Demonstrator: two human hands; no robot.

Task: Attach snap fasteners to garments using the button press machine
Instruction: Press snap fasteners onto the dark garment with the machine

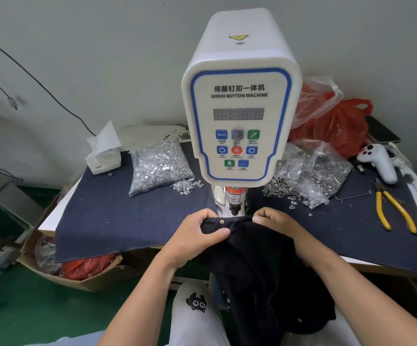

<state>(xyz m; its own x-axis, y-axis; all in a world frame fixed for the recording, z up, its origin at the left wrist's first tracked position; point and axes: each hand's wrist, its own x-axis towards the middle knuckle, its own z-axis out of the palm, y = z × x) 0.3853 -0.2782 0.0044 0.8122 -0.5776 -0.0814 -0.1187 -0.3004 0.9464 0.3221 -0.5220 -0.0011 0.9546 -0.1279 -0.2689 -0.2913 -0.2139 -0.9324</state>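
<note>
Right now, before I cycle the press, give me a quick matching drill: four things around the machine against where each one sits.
Things:
1. yellow-handled pliers
2. clear bag of flat silver studs
3. white tissue box
4. black garment with brass snap

Places:
A. under the white servo button machine's press head, pinched by left hand and right hand
B. far left on the denim cloth
C. far right on the cloth
D. just left of the machine

Pairs: 1-C, 2-D, 3-B, 4-A

The white plastic button press machine (239,96) has a blue-bordered panel with blue, green and red buttons. The near black fabric garment (259,258) carries a brass-coloured snap (222,221). Dark blue denim cloth (117,216) covers the table; yellow-handled pliers (392,211) lie right, before a far red plastic bag (337,128).
</note>
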